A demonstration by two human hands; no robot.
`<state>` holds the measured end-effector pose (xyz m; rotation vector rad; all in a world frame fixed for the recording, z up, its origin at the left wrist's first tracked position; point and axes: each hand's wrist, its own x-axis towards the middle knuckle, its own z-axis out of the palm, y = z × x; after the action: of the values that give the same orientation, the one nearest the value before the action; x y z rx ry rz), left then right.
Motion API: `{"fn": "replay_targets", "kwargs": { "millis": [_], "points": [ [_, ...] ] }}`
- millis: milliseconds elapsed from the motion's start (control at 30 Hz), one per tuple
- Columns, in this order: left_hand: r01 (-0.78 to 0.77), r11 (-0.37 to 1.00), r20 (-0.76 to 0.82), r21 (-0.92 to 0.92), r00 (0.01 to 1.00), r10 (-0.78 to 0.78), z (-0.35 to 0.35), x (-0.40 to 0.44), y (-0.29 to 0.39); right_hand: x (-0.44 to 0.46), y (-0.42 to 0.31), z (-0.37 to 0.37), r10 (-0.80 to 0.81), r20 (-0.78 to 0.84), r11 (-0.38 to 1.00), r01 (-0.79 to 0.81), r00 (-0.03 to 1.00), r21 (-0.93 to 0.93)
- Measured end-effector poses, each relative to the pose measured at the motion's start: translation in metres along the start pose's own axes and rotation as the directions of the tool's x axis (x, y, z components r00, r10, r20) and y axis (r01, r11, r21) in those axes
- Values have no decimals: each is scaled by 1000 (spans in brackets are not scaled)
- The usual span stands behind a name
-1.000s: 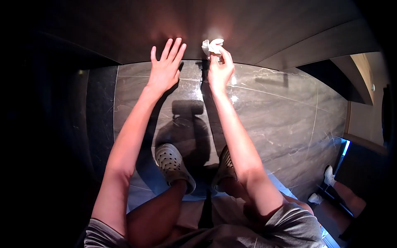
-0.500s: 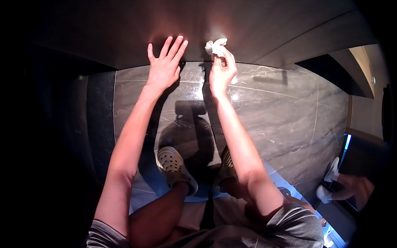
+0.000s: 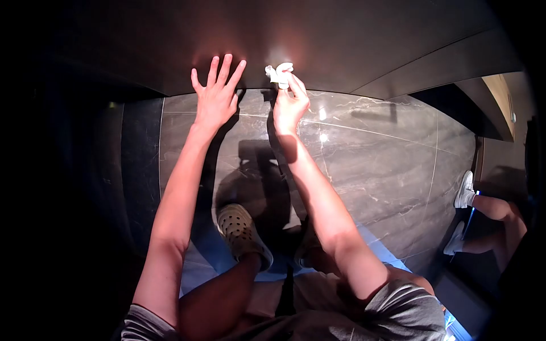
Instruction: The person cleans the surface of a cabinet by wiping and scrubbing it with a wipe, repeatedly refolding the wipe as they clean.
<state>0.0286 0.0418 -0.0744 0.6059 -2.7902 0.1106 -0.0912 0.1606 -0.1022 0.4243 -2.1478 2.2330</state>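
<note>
In front of me rises a dark, smooth upright panel that faintly reflects light. My left hand is spread out, its fingertips against the lower part of this panel. A crumpled white tissue is pinched in the fingers of my right hand, held at the panel a little above its bottom edge. The folds of the tissue hide part of the fingertips.
Grey marble-look tiles cover the floor below the panel. A perforated clog is on my foot. At the right, another person's legs in white shoes stand near a dark box-like object. Wooden cabinetry is at the upper right.
My right hand and the tissue have shifted left and slightly down in view. My left hand also appears a little further left. The other person's legs have moved up.
</note>
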Motion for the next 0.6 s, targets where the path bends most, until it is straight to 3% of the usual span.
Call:
{"fn": "replay_targets", "kwargs": {
  "millis": [67, 133, 200, 367, 433, 567, 600],
  "points": [
    [17, 999, -7, -32, 1000, -18, 2, 1, 1, -3, -2, 5, 33, -6, 999, -32, 999, 6],
    [25, 990, -97, -140, 994, -39, 7, 3, 5, -7, 15, 10, 55, 163, 998, -49, 985, -41],
    [36, 991, -78, -130, 996, -47, 10, 2, 6, -8, 23, 11, 63, 262, 998, -54, 963, -45],
    [14, 991, -27, -134, 999, -18, 4, 2, -2, -10, 30, 10, 144, -79, 986, -136, 986, 97],
    [4, 986, -77, -166, 997, -17, 10, 3, 0, -13, 33, 21, 188, -130, 973, -167, 974, 158],
    [5, 983, -95, -182, 995, -22, 16, 1, 4, -18, 43, 24, 305, 197, 931, -336, 932, 144],
    [0, 984, -83, -178, 996, -15, 15, 1, 3, -16, 44, 23, 275, 167, 944, -299, 947, 138]
  ]
}}
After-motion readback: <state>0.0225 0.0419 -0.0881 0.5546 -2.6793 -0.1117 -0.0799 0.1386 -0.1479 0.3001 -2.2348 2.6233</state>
